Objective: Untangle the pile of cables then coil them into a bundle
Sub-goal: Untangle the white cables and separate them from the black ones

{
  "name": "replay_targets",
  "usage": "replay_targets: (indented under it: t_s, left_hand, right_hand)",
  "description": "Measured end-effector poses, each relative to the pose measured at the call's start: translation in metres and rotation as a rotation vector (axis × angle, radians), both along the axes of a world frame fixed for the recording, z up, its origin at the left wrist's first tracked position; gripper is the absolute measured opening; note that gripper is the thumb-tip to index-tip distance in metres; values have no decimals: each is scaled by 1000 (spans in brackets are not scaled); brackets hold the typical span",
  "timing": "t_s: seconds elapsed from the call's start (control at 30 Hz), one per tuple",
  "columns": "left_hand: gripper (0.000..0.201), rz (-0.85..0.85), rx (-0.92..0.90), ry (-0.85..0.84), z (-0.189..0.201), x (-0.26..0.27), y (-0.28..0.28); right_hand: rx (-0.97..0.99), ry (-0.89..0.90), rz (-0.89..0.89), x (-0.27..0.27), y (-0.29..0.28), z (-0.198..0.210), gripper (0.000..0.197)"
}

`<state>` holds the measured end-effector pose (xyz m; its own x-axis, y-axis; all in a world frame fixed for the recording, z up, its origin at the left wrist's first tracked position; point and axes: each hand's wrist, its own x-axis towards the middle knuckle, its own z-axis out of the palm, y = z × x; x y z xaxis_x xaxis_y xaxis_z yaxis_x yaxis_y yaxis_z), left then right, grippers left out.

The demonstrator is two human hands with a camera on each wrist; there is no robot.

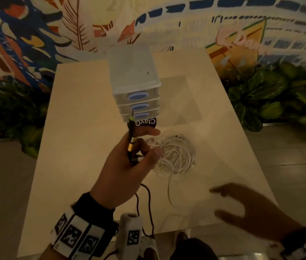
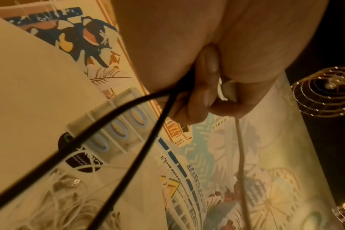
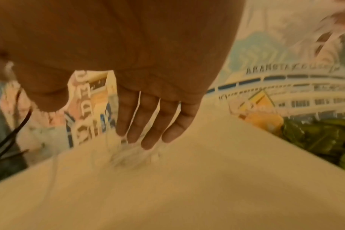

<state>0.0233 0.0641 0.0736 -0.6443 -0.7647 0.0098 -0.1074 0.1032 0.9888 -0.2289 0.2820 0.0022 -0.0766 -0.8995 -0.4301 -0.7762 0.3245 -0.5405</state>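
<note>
Dim light; the right-hand views are blurred.

Cables: white cable pile (image 1: 176, 154) lies loosely looped on the desk (image 1: 84, 113), about mid-desk, just in front of the small drawer unit (image 1: 135, 85); one white strand trails toward the near edge. Black cable (image 1: 146, 203) is already lifted clear of the pile, both plug ends gathered in the left hand (image 1: 127, 166), two strands hanging down past the near edge.

Handling (judgement): all cables thin, light, limp; they will sag and snag on each other, not resist. The white loops look likely to drag as a clump if pulled hard. Best hold is at a plug or a free end, feeding the length through the fingers. Black cable looks braided, so less slippery than the white.

Left hand: raised above the desk, forearm upright, fingers (image 2: 205, 87) curled and pinching the black cable's plugs; a white plug or strand also appears caught in the grip in the left wrist view. Index finger is extended forward.

Right hand (image 1: 251, 207): low over the near right corner, palm down, fingers (image 3: 154, 124) straight and slightly spread, holding nothing; whether they touch the desk I cannot tell.
</note>
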Motion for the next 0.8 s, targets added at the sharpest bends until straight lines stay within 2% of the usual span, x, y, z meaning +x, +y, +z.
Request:
replay_targets:
  t_s: [0.1,0.17,0.23,0.3,0.43,0.53,0.6,0.73,0.8]
  left_hand:
    - [32,-59,-8,-67,1,1,10]
    - [34,-77,-28,-76,4,-1,15]
    - [29,-58,-35,-43,4,-4,16]
    - [23,-6,-12,-4,2,-6,13]
    - [26,37,120,95,-2,-4,12]
    - [31,49,279,128,-4,-2,15]
    - [38,42,266,82,-6,-3,17]
    - [49,53,269,57,-10,-9,22]
    - [49,65,261,52,-11,-10,25]
  right_hand:
    - [-279,-20,-78,15,-37,47,57]
    - [-396,-155,-48,37,-64,68,50]
    - [-327,-316,8,61,-87,79,41]
    - [-251,-448,-22,83,-99,77,36]
    - [-413,-653,-328,106,-99,68,38]
    - [-523,-621,-534,109,-102,66,41]
    - [-565,-555,-560,112,-107,64,41]
    - [-604,-397,-378,127,-116,60,30]
    - [-588,-332,-294,136,-116,58,41]
